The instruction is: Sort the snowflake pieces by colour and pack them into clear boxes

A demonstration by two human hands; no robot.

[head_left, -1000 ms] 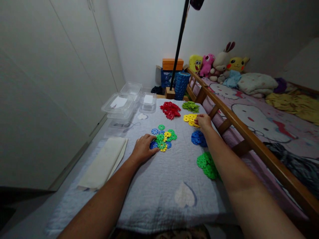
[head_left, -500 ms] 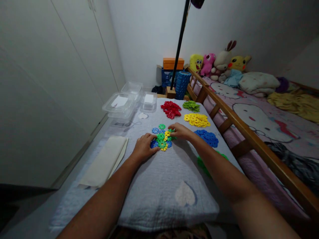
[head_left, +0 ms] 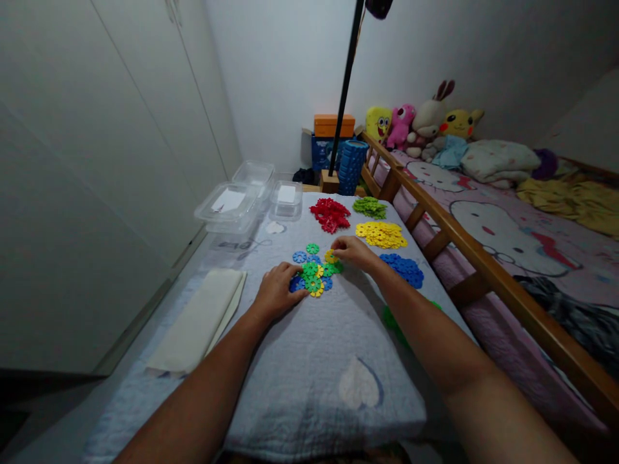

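A mixed pile of flat notched plastic discs (head_left: 311, 269), green, blue and yellow, lies in the middle of the cloth-covered table. At its left edge rests my left hand (head_left: 280, 288), fingers stretched out and thumb apart, touching a dark blue disc (head_left: 296, 283). My right hand (head_left: 354, 251) is at the pile's right side, its thumb and fingertips pinching a yellow notched disc (head_left: 331, 256). That disc is partly covered by the fingers. Just below it lies a green disc (head_left: 333, 268).
Sorted piles of red (head_left: 329, 214), light green (head_left: 369, 207), yellow (head_left: 382, 234) and blue discs (head_left: 402, 269) lie behind and to the right. A green pile (head_left: 394, 322) is partly under my right forearm. Clear plastic boxes (head_left: 227, 206) and a folded cloth (head_left: 198, 322) are left.
My right hand has shifted slightly right, and the yellow disc has come away from the middle of the pile with it. My left hand stays by the pile. The view has moved slightly.
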